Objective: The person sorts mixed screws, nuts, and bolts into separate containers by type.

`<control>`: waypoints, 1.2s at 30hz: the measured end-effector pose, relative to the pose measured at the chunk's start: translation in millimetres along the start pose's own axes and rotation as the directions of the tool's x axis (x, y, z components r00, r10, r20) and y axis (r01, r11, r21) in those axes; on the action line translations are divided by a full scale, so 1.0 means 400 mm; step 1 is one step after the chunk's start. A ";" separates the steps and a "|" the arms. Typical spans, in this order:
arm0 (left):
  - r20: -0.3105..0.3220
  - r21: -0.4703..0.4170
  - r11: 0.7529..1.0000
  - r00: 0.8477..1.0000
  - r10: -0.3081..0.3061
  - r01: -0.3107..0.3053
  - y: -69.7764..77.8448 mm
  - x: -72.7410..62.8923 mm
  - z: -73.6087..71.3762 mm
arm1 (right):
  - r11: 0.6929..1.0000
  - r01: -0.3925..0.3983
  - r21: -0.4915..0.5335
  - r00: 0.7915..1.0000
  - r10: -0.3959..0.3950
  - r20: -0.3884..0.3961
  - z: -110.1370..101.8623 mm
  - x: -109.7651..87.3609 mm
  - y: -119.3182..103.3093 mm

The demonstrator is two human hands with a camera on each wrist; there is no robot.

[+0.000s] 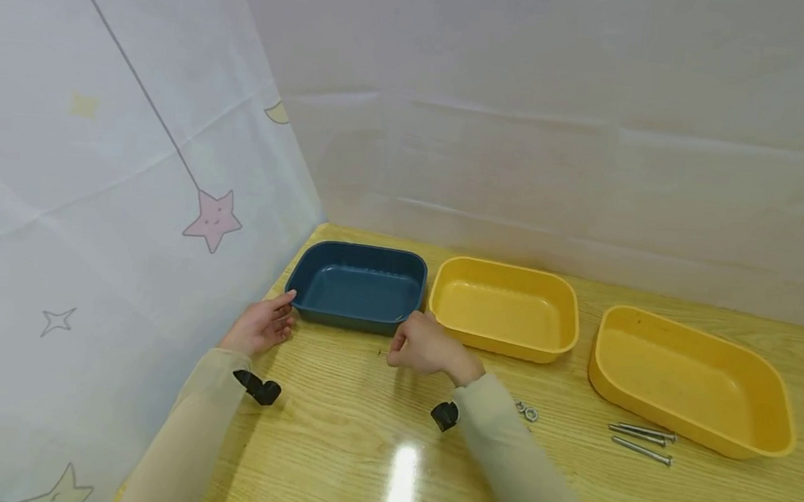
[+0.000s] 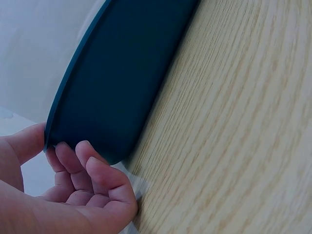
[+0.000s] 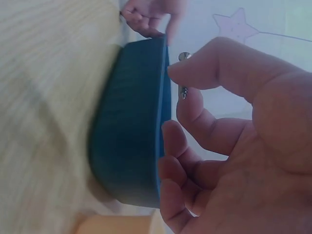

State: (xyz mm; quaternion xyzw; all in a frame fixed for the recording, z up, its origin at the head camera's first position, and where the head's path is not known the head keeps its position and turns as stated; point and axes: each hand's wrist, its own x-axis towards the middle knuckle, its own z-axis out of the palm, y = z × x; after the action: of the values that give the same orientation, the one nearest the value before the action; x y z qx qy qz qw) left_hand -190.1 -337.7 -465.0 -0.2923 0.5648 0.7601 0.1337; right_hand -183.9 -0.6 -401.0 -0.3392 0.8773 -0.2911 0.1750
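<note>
A small silver screw (image 3: 184, 92) is pinched between the thumb and index finger of my right hand (image 1: 430, 345), its round head and threaded end showing on either side of the thumb in the right wrist view. That hand is at the front right corner of the dark blue tray (image 1: 353, 322). At the tray's front left corner, my left hand (image 1: 262, 326) pinches the rim, thumb on the outer edge and curled fingers beneath it, as the left wrist view (image 2: 87, 190) shows. The tray's floor shows no contents in the head view.
A yellow tray (image 1: 501, 343) stands right beside the blue one, and a second yellow tray (image 1: 689, 416) is farther right. Several long bolts (image 1: 641, 450) lie in front of it. Metal nuts (image 1: 531, 414) lie near my right forearm. A patterned cloth wall (image 1: 126, 203) borders the left side.
</note>
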 end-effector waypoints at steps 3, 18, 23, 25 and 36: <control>0.002 0.002 1.000 1.000 0.005 -0.005 -0.001 -0.002 0.000 | 1.000 -0.026 -0.010 1.000 0.026 0.000 -0.021 -0.005 -0.006; -0.004 -0.012 1.000 1.000 -0.003 0.003 0.002 -0.003 -0.001 | 1.000 -0.020 -0.002 0.999 0.020 -0.035 -0.083 -0.006 -0.007; 0.000 -0.011 1.000 1.000 -0.001 0.001 0.001 -0.002 -0.003 | 1.000 -0.027 0.013 0.994 0.028 -0.106 -0.084 0.001 0.000; 0.002 -0.014 1.000 1.000 0.000 0.000 0.001 -0.002 -0.004 | 0.999 -0.026 0.027 0.989 0.030 -0.148 -0.081 0.004 0.004; -0.009 -0.011 1.000 1.000 -0.005 0.005 -0.002 0.000 -0.004 | 0.994 -0.028 0.108 0.936 0.064 -0.345 -0.034 0.037 0.041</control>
State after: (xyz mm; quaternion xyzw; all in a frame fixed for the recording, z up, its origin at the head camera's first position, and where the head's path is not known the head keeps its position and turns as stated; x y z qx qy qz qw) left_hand -189.3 -339.0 -465.8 -0.2978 0.5605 0.7615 0.1314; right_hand -209.4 4.3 -402.4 -0.2524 0.8862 -0.3864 0.0411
